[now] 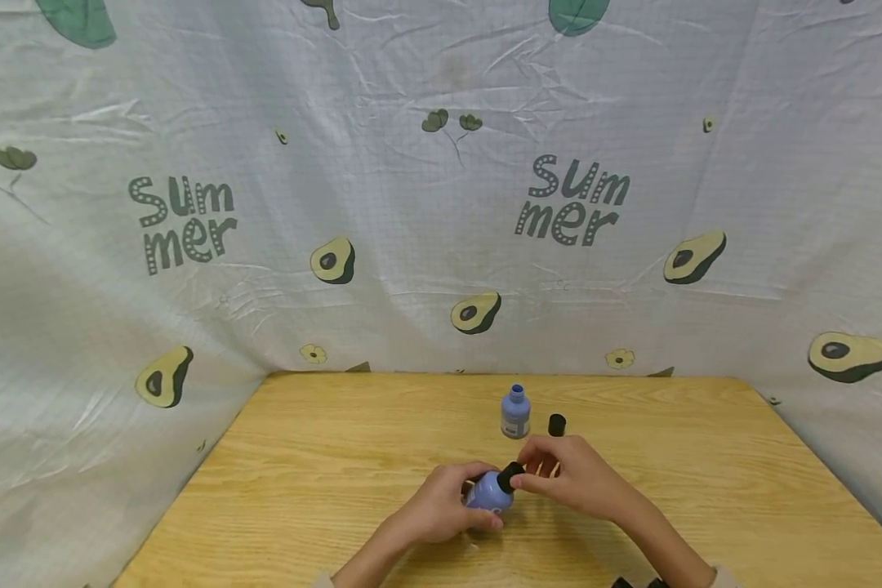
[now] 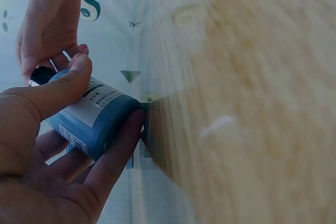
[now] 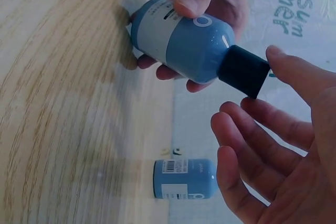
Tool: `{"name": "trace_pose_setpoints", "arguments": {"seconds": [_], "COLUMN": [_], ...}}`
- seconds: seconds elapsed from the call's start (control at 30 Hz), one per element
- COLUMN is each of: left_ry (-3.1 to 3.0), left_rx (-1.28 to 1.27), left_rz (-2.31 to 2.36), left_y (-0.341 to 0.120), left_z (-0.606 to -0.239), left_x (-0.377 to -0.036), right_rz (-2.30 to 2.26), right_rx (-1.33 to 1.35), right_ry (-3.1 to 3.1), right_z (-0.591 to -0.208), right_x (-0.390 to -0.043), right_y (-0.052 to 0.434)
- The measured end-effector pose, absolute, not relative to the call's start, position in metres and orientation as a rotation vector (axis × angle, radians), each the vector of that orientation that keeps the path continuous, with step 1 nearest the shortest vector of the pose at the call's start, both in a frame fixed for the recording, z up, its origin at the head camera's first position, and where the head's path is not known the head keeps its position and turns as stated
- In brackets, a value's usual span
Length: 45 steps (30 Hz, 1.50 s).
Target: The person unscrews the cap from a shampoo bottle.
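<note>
My left hand grips a blue bottle round its body, tilted with its black cap toward the right. The bottle carries a white label, and the left thumb lies across it. With thumb and a fingertip my right hand pinches the black cap, which sits on the bottle's neck. The other right fingers are bent and apart from the bottle. Behind the hands a second blue bottle stands upright with its neck uncapped. Next to it on the table is a loose black cap.
The hands work over a wooden table. A white cloth printed with avocados hangs along its back and sides. At the bottom edge of the head view, small black objects, cut off, lie near the right forearm.
</note>
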<state>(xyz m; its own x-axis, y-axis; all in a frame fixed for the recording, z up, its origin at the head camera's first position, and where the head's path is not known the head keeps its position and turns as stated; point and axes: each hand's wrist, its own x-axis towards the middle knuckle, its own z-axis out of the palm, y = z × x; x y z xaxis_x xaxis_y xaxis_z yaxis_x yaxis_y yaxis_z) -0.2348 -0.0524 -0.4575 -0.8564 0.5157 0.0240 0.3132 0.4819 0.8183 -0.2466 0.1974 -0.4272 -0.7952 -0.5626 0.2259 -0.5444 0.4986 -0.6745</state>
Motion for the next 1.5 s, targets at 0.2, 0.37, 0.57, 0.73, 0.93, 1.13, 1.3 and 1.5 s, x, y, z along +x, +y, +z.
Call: {"name": "trace_pose_setpoints", "arguments": {"seconds": [0.2, 0.37, 0.57, 0.73, 0.93, 1.13, 1.3, 1.5], "left_ry": [2.503, 2.508, 2.512, 2.516, 2.515, 2.506, 2.515, 2.523], "left_rx": [0.727, 0.713, 0.705, 0.713, 0.708, 0.714, 0.713, 0.702], "left_rz": [1.304, 1.297, 1.301, 1.307, 1.299, 1.306, 1.299, 1.29], "left_y": [-0.0508, -0.0514, -0.0518, -0.0513, -0.0512, -0.0512, -0.0511, -0.0506], "left_z": [-0.4581, -0.4575, -0.4554, -0.4547, -0.4555, -0.4557, -0.4555, -0.4555], "left_x": [-0.2359, -0.235, -0.2337, -0.2333, -0.2335, -0.2349, -0.2351, -0.2341], "right_rz": [-1.205, -1.223, -1.217, -1.223, -1.234, -1.248, -1.252, -1.273], "right_rx": [-1.011, -1.034, -1.056, -1.062, -1.01, -0.997, -1.013, -1.077], "right_ry": [2.689, 2.643, 2.622, 2.616, 2.618, 2.656, 2.656, 2.618], "right_z": [-0.428, -0.4275, -0.4276, -0.4269, -0.4267, -0.4277, -0.4279, -0.4296], "right_x": [-0.246, -0.2465, -0.2484, -0.2484, -0.2478, -0.2482, -0.2481, -0.2481], "right_y": [0.1988, 0.1993, 0.2005, 0.201, 0.1992, 0.1983, 0.1981, 0.1997]}}
